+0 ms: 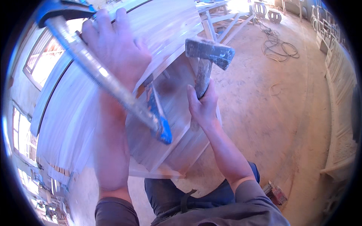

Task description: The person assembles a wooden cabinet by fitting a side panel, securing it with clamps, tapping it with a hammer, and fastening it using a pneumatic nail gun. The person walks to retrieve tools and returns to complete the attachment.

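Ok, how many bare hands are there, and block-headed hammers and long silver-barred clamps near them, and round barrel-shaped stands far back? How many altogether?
Bare hands, left hand and right hand: 2
Grey block-headed hammer: 1
Long silver-barred clamp with blue end: 1
Round barrel-shaped stands: 2
Total: 6

Head-worn fisheye, facing down; rim detail uncertain.

Beneath you, the dusty tan floor (264, 113) carries a loosely looped dark cable (279, 49) at two o'clock and a boxy red object (278, 196) at four o'clock.
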`<action>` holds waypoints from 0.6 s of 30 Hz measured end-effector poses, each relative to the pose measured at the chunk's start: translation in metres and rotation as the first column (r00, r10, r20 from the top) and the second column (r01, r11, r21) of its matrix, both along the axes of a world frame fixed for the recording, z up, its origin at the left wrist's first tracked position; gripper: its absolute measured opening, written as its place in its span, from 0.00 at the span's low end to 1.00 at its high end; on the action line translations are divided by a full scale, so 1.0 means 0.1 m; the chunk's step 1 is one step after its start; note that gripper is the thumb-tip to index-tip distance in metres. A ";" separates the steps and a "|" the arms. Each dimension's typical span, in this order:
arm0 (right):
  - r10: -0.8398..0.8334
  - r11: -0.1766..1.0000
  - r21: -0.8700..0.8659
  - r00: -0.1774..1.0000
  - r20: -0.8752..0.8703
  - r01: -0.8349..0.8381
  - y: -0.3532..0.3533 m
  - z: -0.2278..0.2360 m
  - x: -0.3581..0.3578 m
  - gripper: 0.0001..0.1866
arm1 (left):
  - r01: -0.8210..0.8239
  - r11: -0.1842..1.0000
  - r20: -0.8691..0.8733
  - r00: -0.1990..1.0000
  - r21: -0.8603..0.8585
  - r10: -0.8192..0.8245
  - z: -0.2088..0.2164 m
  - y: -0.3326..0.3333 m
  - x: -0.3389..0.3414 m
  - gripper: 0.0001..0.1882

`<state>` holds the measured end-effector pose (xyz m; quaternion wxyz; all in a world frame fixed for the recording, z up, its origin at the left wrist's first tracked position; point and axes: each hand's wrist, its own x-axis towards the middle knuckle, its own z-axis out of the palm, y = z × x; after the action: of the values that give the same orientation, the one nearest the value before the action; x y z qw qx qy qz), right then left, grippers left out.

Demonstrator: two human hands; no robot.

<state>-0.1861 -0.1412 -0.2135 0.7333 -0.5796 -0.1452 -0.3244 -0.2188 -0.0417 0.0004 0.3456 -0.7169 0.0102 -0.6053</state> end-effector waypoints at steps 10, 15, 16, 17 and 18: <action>-0.045 0.999 -0.010 0.998 -0.045 0.045 -0.06 0.10 0.61 0.19 | -0.119 0.992 0.044 0.992 0.033 0.117 0.04 0.00 0.18 0.30; -0.111 0.975 -0.203 0.990 -0.089 0.091 -0.32 0.06 0.79 0.18 | -0.093 0.995 0.017 0.996 0.027 0.092 0.06 -0.01 0.17 0.32; -0.120 0.977 -0.183 0.990 -0.071 0.105 -0.36 -0.08 0.84 0.16 | -0.091 0.996 0.007 0.996 0.023 0.091 0.07 0.00 0.15 0.32; -0.135 0.978 -0.167 0.990 -0.050 0.125 -0.43 -0.24 0.91 0.14 | -0.083 0.996 -0.002 0.997 0.015 0.083 0.06 0.01 0.16 0.32; -0.110 0.984 -0.162 0.976 -0.189 0.079 -0.51 -0.40 0.95 0.13 | -0.079 0.997 -0.005 0.997 0.010 0.079 0.08 0.01 0.15 0.33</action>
<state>-0.0915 -0.1917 -0.2530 0.6810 -0.6699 -0.0684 -0.2877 -0.2038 -0.0407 0.0088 0.3728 -0.7167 -0.0145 -0.5893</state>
